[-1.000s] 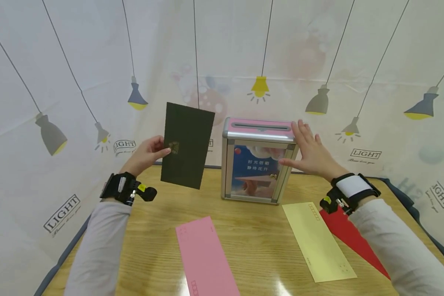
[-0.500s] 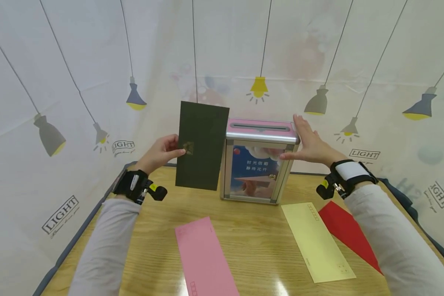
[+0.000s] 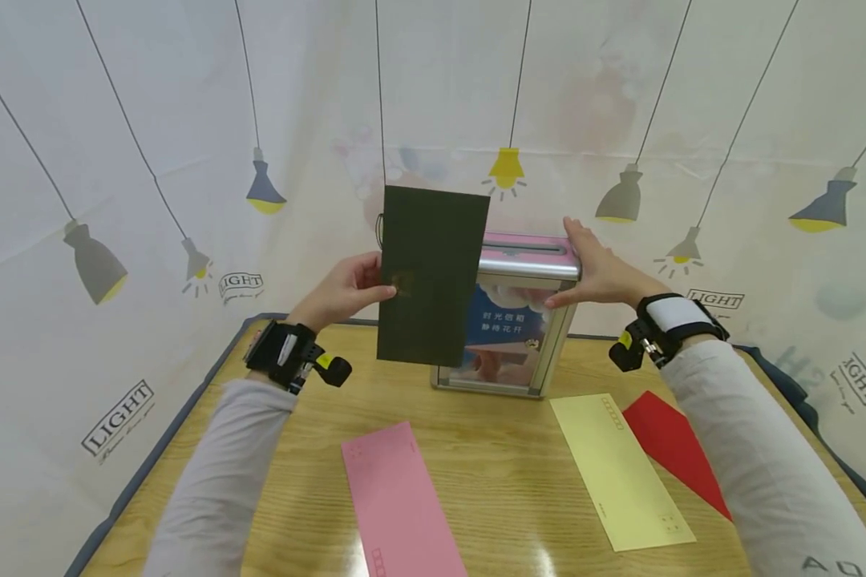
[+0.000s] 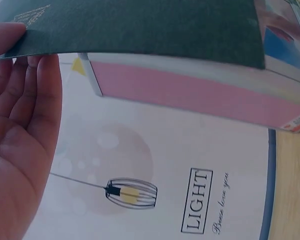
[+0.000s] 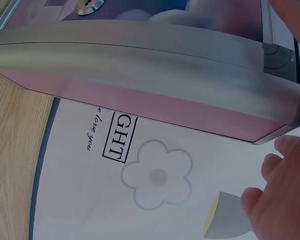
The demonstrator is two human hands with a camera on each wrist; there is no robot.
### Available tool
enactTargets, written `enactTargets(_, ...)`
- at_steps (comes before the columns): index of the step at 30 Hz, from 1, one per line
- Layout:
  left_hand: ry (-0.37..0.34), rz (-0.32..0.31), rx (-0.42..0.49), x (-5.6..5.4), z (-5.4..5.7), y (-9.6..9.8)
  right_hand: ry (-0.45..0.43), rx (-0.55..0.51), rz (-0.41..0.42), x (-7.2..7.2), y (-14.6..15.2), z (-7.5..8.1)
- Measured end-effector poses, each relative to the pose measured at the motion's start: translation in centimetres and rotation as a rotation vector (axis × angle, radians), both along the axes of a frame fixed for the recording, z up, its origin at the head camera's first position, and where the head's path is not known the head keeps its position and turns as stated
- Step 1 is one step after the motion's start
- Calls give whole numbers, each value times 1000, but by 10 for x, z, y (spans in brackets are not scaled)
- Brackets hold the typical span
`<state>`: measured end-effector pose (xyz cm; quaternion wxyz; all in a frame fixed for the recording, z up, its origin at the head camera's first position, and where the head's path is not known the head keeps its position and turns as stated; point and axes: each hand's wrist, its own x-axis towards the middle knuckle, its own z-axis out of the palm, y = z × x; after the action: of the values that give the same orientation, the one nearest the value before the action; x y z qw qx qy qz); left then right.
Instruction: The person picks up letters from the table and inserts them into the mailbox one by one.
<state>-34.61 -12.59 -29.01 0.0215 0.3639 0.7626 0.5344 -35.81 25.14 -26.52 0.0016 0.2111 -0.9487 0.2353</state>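
Beyond the pink envelope (image 3: 404, 505), the left hand (image 3: 341, 292) pinches the dark green envelope (image 3: 433, 268) upright by 1 edge, in front of the letter box (image 3: 515, 308); that edge hold could let it twist. The right hand (image 3: 608, 271), spread, spans the letter box's upper corner; a bump could shift it.

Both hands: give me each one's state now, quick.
Left hand: closed, pinching the dark green sheet.
Right hand: open, fingers spread at the side of the box.

The card (image 3: 433, 276) is dark green, gold-printed.
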Motion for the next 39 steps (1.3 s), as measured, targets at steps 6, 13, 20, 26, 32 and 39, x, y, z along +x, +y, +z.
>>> enactTargets(6, 16, -37, -4, 1, 5, 17, -1, -3, -5, -4, -1, -1)
enactTargets(13, 48, -86, 33, 1, 15, 41, -23, -64, -9, -8, 1, -4)
enactTargets(20, 48, -156, 70, 2, 26, 63, -11, -162, 78, -18, -3, -5)
enactTargets(26, 33, -170, 93, 2, 35, 71, 43, -199, 137, -22, -7, -7)
enactTargets(32, 11, -186, 140, 3, 46, 77, 4, -164, 41, -16, -7, -7)
enactTargets(39, 25, -156, 161, 3, 60, 80, -12, -130, -1, -14, -6, -5)
